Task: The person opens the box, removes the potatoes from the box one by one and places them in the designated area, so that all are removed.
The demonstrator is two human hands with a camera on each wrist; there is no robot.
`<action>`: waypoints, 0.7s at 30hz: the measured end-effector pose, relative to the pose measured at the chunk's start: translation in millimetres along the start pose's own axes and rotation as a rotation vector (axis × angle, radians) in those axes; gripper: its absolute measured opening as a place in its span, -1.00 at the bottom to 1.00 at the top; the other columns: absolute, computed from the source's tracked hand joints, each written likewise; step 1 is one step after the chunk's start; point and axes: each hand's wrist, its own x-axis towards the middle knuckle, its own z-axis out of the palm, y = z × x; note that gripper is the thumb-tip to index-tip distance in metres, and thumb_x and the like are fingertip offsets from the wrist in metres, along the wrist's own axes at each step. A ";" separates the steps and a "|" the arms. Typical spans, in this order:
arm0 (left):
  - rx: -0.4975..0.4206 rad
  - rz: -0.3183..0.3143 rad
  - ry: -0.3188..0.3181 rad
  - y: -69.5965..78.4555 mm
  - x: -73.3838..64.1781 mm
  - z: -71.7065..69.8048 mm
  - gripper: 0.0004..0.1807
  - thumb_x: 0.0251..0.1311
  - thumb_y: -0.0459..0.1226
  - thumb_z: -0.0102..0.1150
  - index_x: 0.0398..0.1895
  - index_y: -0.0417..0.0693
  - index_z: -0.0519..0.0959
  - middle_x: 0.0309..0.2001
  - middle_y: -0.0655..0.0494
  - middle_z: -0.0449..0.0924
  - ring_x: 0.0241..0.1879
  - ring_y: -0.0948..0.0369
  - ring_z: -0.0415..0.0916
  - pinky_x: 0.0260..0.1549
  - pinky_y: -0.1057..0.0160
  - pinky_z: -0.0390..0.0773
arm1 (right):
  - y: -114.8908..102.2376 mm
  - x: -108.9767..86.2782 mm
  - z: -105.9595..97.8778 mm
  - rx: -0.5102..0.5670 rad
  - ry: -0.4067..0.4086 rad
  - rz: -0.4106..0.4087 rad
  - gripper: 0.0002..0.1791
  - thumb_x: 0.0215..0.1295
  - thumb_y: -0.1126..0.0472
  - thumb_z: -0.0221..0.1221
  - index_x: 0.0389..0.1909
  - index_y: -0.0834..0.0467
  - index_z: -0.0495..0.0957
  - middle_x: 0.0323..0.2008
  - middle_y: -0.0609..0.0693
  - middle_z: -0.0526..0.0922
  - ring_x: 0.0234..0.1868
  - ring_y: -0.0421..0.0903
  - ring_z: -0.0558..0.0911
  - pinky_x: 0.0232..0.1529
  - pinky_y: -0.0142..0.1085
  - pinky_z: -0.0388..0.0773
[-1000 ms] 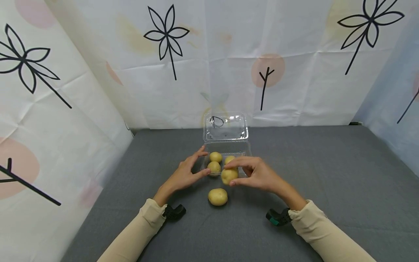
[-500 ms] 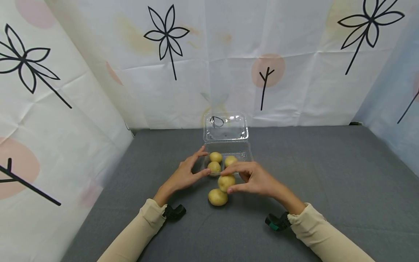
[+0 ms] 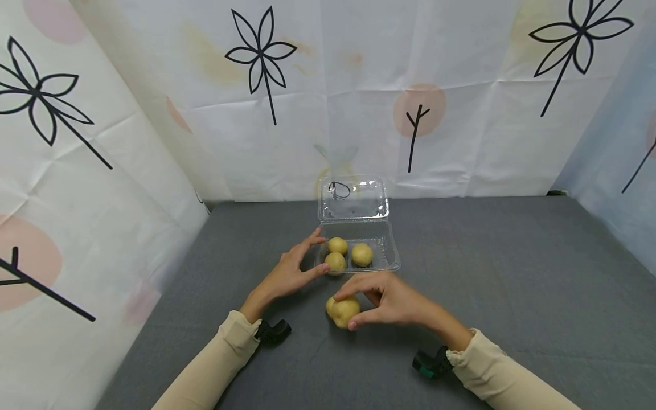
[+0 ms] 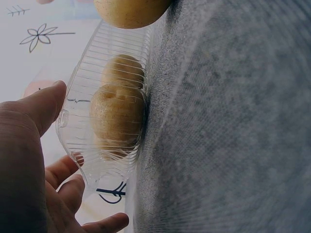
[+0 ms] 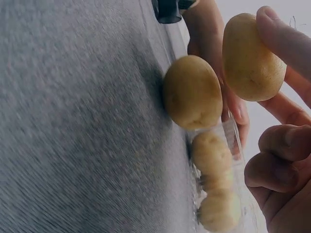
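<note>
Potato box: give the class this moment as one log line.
Right hand: holds one potato; left hand: at box; lid: open; inside: three potatoes; table: another potato

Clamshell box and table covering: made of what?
Clamshell box: probably thin, glossy clear plastic; potatoes show through its ribbed walls and the lid catches highlights. Table covering: likely matte grey woven fabric; wrist views show a fine, weave-like texture, fibre unclear.

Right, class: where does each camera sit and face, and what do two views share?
Head: on the head, facing forward and down at the box; left hand, right hand, sleeves show.
Left wrist: on that wrist, facing the box's side; left hand shows.
Right wrist: on that wrist, facing the held potato; both hands show.
Wrist views share the box.
</note>
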 end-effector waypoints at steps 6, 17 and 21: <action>0.004 0.013 0.003 1.4 0.0 -0.6 -0.27 0.38 0.13 0.17 0.55 0.21 0.24 0.67 0.32 -0.13 0.60 -0.08 0.02 0.35 -0.53 -0.06 | 0.2 -0.6 7.8 0.043 -0.036 -0.022 -0.54 0.08 0.27 0.51 0.04 0.23 0.69 -0.03 0.11 0.75 -0.61 -0.05 0.29 -0.58 -0.49 0.25; -0.002 0.010 -0.007 2.7 0.3 -1.2 -0.27 0.39 0.11 0.17 0.55 0.20 0.24 0.66 0.35 -0.13 0.60 -0.07 0.02 0.36 -0.52 -0.07 | 2.5 -4.7 22.4 0.090 -0.115 0.017 -0.52 0.10 0.24 0.50 0.07 0.26 0.68 0.06 0.14 0.74 0.08 -0.16 0.67 0.09 -0.34 0.63; 0.000 0.011 -0.005 2.3 0.4 -0.8 -0.27 0.39 0.12 0.17 0.56 0.20 0.24 0.66 0.36 -0.13 0.60 -0.07 0.01 0.37 -0.53 -0.08 | 4.4 -5.4 25.8 0.035 -0.118 0.020 -0.52 0.07 0.21 0.52 0.06 0.20 0.71 0.04 0.04 0.76 0.14 -0.12 0.68 0.20 -0.29 0.58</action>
